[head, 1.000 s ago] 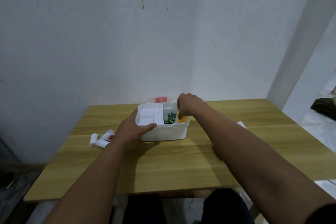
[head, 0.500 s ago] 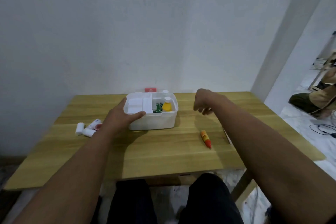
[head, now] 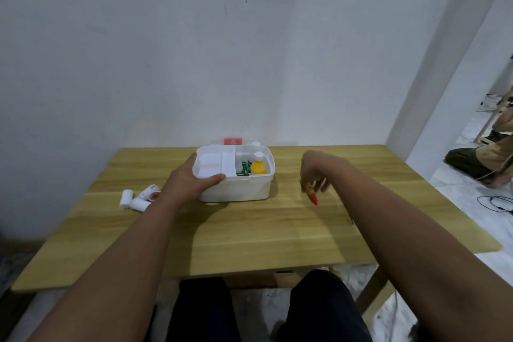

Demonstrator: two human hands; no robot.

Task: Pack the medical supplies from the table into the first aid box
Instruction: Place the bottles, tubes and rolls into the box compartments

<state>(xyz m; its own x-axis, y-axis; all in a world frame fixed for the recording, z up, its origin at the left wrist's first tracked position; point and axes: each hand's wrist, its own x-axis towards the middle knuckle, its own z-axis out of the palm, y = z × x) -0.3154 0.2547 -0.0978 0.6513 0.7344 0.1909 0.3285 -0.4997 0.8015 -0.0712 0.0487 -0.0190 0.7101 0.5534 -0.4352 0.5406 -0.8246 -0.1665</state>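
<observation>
Closest in, the wooden table [head: 249, 241] is bare along its front edge. A bit further out on the right, the right hand [head: 316, 172] is curled down over a small orange-red tube [head: 313, 197] lying on the tabletop; the fingertips [head: 306, 189] are bunched together at the tube's far end, and a pinch looks to be forming, though whether it's actually closed on the tube can't be told. On the left, 2 white gauze rolls [head: 126, 198] and a tape roll with a red end [head: 151, 193] are left lying just beside the left wrist.

The left hand [head: 188, 183] is wrapped around the near-left corner of the white first aid box [head: 236, 189], thumb laid along the rim, fingers hidden behind the wall. Inside, a yellow bottle [head: 257, 166] and a green packet [head: 243, 169] are already stood in the right compartment, beside a white tray.

For a clean pick, the tube is probably best gripped mid-body, not at the tip, so it isn't rolled away, and the box kept braced while it's dropped in beside the bottle.
</observation>
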